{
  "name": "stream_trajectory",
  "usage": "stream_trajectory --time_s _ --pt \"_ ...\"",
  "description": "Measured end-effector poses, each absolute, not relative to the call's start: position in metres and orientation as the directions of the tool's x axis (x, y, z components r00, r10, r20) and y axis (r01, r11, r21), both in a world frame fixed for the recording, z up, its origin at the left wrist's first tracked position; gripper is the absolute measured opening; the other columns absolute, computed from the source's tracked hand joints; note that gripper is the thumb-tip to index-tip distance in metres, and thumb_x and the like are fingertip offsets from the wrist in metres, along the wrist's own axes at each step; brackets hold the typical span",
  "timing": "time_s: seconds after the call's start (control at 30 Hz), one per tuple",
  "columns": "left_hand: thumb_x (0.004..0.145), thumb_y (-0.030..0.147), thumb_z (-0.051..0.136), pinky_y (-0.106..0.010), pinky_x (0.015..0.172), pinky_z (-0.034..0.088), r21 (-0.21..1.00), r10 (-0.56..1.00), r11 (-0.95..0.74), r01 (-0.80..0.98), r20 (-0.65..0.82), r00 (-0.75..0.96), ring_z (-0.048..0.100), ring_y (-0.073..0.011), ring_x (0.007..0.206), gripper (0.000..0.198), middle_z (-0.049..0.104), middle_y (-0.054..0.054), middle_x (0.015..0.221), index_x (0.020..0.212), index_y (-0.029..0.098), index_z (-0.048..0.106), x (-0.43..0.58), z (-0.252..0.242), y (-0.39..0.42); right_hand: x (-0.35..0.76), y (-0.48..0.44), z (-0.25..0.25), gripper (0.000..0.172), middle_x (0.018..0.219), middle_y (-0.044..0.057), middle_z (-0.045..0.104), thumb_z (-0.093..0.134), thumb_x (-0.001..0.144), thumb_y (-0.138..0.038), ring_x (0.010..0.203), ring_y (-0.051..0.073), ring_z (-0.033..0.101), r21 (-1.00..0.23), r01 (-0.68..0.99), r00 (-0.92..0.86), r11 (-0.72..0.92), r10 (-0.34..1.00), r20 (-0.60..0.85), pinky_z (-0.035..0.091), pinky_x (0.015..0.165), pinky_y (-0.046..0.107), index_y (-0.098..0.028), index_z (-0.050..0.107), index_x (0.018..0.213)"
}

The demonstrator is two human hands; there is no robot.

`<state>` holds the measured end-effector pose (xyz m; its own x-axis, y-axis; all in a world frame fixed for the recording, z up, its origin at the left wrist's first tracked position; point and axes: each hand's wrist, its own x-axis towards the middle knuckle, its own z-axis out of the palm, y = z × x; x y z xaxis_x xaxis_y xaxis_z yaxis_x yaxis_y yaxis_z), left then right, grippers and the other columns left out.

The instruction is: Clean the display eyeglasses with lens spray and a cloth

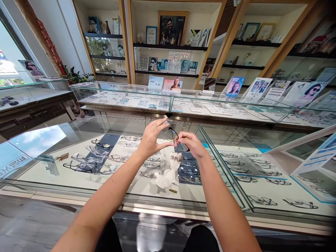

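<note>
A pair of dark-rimmed eyeglasses [172, 130] is held up above the glass counter, between my two hands. My left hand [151, 140] has its thumb below and its fingers above, gripping the glasses by their left side at the fingertips. From the other side, my right hand [192, 143] pinches the frame between thumb and fingers. Part of the frame and one lens are covered by the right fingers. Under the hands, a crumpled white cloth or tissue [168, 176] lies on the counter, with a small gold-coloured bar [173, 190] just in front of it.
The glass display counter [105, 191] holds rows of eyeglasses [115, 158]. A white-framed display stand [315, 159] stands at the right. Behind runs a second glass showcase [183, 96] with advertising cards [235, 87], then wall shelves [170, 47]. A brown tag [62, 156] lies at the left.
</note>
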<state>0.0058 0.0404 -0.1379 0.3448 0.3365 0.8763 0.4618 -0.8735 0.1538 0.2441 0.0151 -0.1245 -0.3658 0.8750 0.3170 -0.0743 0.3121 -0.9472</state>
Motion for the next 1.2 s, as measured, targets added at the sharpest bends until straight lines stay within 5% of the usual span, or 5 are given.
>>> stream_trajectory --time_s 0.47,0.6,0.7,0.87,1.2 --pt "0.09 0.058 0.083 -0.046 0.111 0.054 0.053 0.23 -0.885 0.462 0.914 0.335 0.073 -0.0302 0.132 0.062 0.077 -0.014 0.141 0.142 0.026 0.068 0.004 -0.137 0.04 0.245 0.014 -0.123 0.022 0.077 0.004 0.078 0.081 0.085 -0.04 0.077 0.022 0.069 -0.915 0.01 -0.368 0.403 0.852 0.371 0.053 0.082 0.038 -0.023 0.075 0.073" --pt "0.088 0.064 0.083 -0.049 0.112 0.055 0.12 0.276 -0.864 0.49 0.925 0.26 0.073 -0.0312 0.131 0.061 0.078 -0.013 0.138 0.134 0.027 0.072 0.004 -0.135 0.038 0.243 0.01 -0.121 0.021 0.093 0.006 0.081 0.075 0.092 -0.042 0.097 0.027 0.071 -0.718 0.204 -0.225 0.665 0.746 0.627 0.051 0.099 0.046 -0.026 0.079 0.078" --pt "0.085 0.067 0.085 -0.05 0.112 0.056 0.167 0.283 -0.851 0.498 0.945 0.166 0.074 -0.0313 0.129 0.063 0.079 -0.013 0.135 0.131 0.026 0.071 0.003 -0.131 0.034 0.239 0.004 -0.122 0.025 0.117 0.008 0.078 0.064 0.097 -0.048 0.118 0.032 0.068 -0.501 0.427 0.05 0.753 0.533 0.844 0.045 0.113 0.054 -0.028 0.079 0.098" --pt "0.08 0.07 0.088 -0.049 0.105 0.058 0.224 0.228 -0.803 0.552 0.972 -0.062 0.074 -0.0297 0.118 0.07 0.078 -0.011 0.123 0.129 0.025 0.066 0.0 -0.125 0.027 0.224 -0.003 -0.133 0.048 0.133 0.014 0.068 0.066 0.091 -0.051 0.128 0.037 0.063 -0.37 0.541 0.214 0.755 0.302 0.929 0.052 0.108 0.056 -0.027 0.065 0.134" --pt "0.084 0.071 0.085 -0.041 0.086 0.055 0.261 0.167 -0.762 0.592 0.964 -0.209 0.068 -0.0233 0.101 0.068 0.07 -0.007 0.11 0.127 0.024 0.061 0.0 -0.125 0.025 0.202 -0.012 -0.142 0.056 0.14 0.014 0.07 0.072 0.096 -0.047 0.126 0.037 0.065 -0.446 0.567 0.215 0.693 0.398 0.892 0.055 0.11 0.06 -0.033 0.061 0.149"
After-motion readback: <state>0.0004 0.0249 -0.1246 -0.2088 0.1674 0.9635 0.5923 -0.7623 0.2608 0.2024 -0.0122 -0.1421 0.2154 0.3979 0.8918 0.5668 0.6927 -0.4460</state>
